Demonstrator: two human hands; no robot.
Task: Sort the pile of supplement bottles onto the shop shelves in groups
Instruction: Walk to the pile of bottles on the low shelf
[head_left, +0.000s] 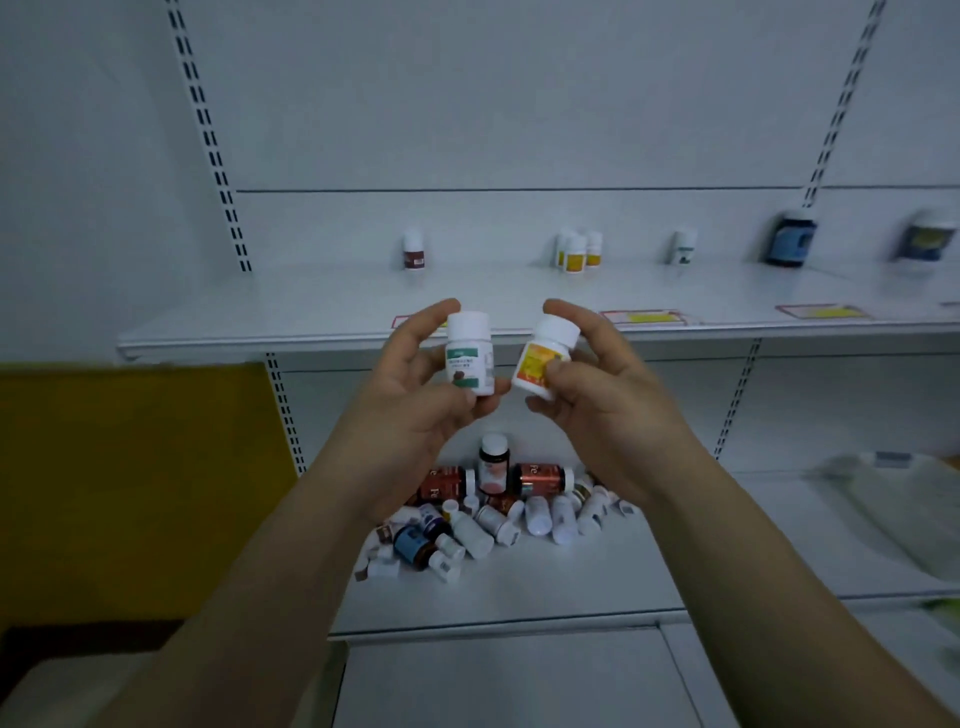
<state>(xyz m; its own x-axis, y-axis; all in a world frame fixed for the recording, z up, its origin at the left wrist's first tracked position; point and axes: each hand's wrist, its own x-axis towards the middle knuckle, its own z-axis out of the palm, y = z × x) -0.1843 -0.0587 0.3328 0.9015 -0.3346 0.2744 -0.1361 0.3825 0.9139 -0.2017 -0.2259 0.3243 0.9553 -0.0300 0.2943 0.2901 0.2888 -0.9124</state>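
Bare forearms (291, 545) rise from 6 o'clock. The left hand (415, 400) has its grip closed round a green-label bottle (470, 358), thumb low on the front, fingers behind, the bottle upright. Just beside it at 3 o'clock, the right hand (602, 400) pinches a yellow-label bottle (543, 361), whose cap leans toward 1 o'clock. The two bottles are near each other but apart.

Below the hands at 6 o'clock, the pile (488, 514) lies on the lower shelf (597, 587), mostly on its sides.

Farther back on the upper shelf (311, 312) stand the groups: a brown-label bottle (413, 250) at 11 o'clock from the hands, a yellow-label cluster (577, 252) at 1 o'clock, a lone green-label bottle (683, 248) toward 2 o'clock, and dark blue-label bottles (790, 240), blurred, at the far right.

The step in hand looks like matching labels. To do it well, the right hand should set its bottle upright close against the yellow-label cluster without knocking it. The left-hand bottle seems to belong by the lone green one, so place one at a time to avoid crossing arms.
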